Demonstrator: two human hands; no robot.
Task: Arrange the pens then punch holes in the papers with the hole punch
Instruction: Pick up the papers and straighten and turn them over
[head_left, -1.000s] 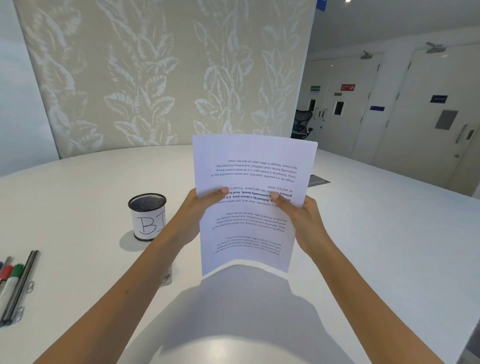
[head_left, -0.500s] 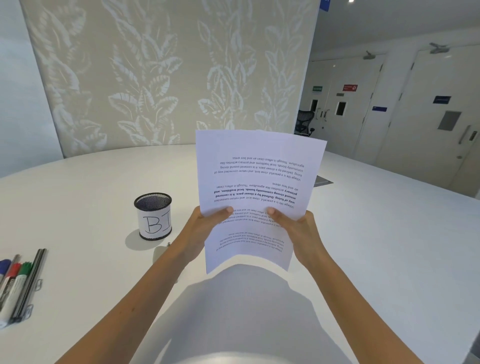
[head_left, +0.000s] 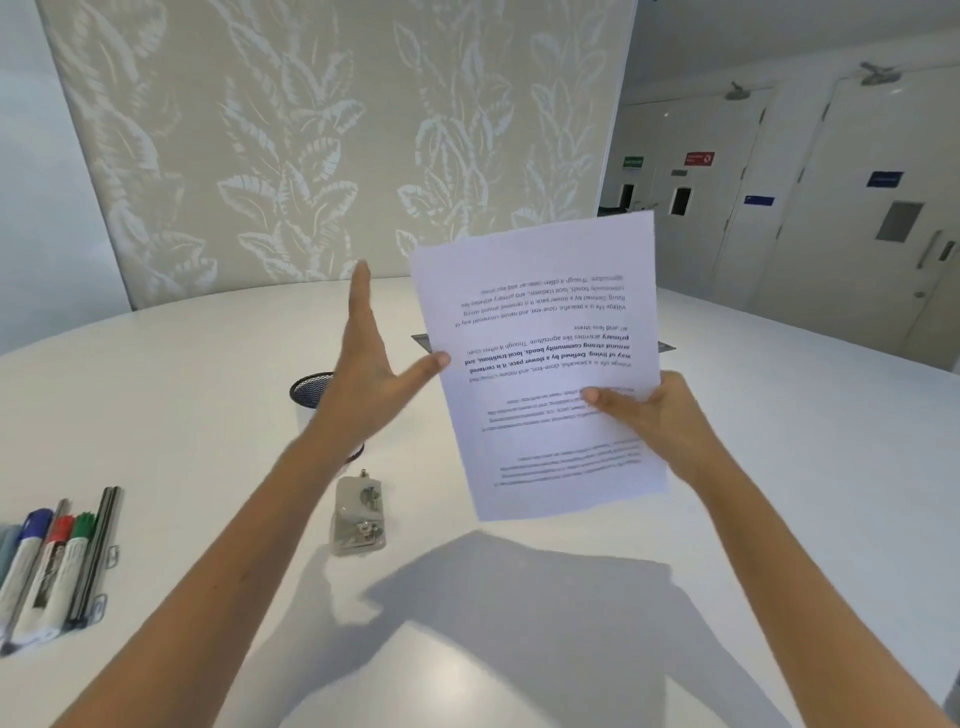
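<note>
Leaf-patterned wall panel (head_left: 322, 140) stood behind a large white table (head_left: 779, 467); pale doors with coloured signs lay off to the panel's far side. All places below taken from the hole punch.

Papers (head_left: 550, 364): printed sheets, text upside down to the wearer, held up in the air above the table and tilted, beyond and to the right of the hole punch, well apart from it. Their shadow fell on the table nearer the person.

Right hand (head_left: 660, 415): grasped the papers at their right edge, thumb on the printed face, fingers behind.

Left hand (head_left: 363, 374): released, fingers straight and pointing upward, thumb spread with its tip just at the papers' left edge; could not tell whether it touched. Raised above and beyond the hole punch.

Pens (head_left: 52, 561): markers with blue, red and green caps plus a dark slim pen, lying side by side far left of the hole punch at the table edge.

Mesh cup (head_left: 311, 387): black, just beyond the hole punch, mostly hidden by the left wrist.

Hole punch (head_left: 359, 512): small, grey metal, resting on the table, untouched.
</note>
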